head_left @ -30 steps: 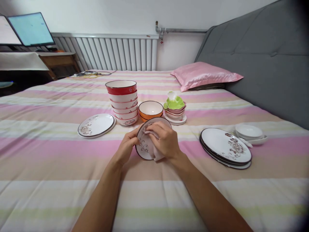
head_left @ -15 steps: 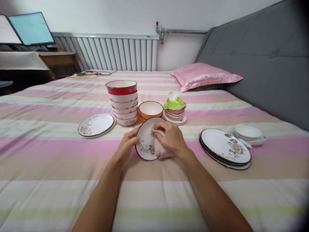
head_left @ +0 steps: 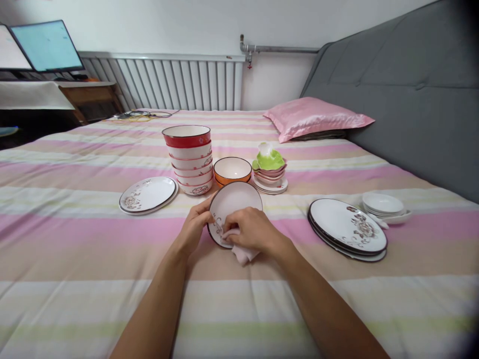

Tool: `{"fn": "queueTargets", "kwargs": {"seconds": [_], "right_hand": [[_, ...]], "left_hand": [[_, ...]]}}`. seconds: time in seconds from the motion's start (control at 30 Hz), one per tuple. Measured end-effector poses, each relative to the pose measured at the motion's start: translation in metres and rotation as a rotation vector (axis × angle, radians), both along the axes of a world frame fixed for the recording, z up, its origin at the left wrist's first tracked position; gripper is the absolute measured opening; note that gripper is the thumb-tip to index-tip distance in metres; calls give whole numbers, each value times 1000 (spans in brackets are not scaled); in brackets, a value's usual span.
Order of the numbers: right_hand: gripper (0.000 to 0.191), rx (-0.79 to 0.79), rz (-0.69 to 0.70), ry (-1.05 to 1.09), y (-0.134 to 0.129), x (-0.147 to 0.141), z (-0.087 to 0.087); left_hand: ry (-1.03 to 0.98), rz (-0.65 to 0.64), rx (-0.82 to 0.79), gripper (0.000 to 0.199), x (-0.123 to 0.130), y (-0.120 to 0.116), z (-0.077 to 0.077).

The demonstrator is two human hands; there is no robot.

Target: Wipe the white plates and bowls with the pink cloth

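Observation:
A round white plate [head_left: 239,197] with a dark rim and brown floral print is tilted up in the middle of the bed. My left hand [head_left: 196,224] grips its left edge, thumb on the face. Bunched in my right hand [head_left: 250,229] is a pale pink cloth [head_left: 245,254], pressed on the plate's lower part and covering some of the print. Just behind stand orange bowls [head_left: 232,170] and a tall stack of red and white bowls [head_left: 192,162].
Floral plates lie at left [head_left: 149,193] and in a stack at right [head_left: 346,227], beside small white dishes [head_left: 383,204]. Leaf-shaped dishes [head_left: 270,162] sit behind the orange bowls' right side. A pink pillow [head_left: 318,117] rests near the grey headboard [head_left: 396,75].
My right hand has moved down and left across the plate with the cloth, uncovering the plate's upper part. My left hand keeps its hold on the edge.

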State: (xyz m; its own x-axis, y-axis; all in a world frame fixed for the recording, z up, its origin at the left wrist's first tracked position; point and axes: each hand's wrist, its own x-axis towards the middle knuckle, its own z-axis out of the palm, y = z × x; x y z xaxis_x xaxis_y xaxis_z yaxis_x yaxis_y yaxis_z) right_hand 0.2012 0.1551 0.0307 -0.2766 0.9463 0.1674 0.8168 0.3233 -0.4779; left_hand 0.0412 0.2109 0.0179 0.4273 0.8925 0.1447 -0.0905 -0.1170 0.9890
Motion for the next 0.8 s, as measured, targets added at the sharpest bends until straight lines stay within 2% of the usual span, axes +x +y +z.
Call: {"fn": "queueTargets", "kwargs": {"seconds": [0.13,0.23,0.3,0.43,0.6,0.7,0.8], "right_hand": [[12,-139,-35,-83,0,4,-1],[13,-215,-184,-172,3,12,0],[11,-207,-303,-217,4,18,1],[12,-88,-479,-191,7,28,3],[9,101,-549,37,11,30,1],[12,223,-557,153,14,25,-1],[14,305,-478,194,14,18,-3]], "left_hand": [[2,-17,-13,71,-1,0,-1],[-13,-45,-27,73,-1,0,-1],[-20,-53,-19,73,-1,-1,-1],[-18,-51,-2,73,-1,-1,0],[-14,-50,-20,73,-1,-1,0],[1,-55,5,73,-1,-1,0],[2,-61,16,72,-2,0,-1]]}}
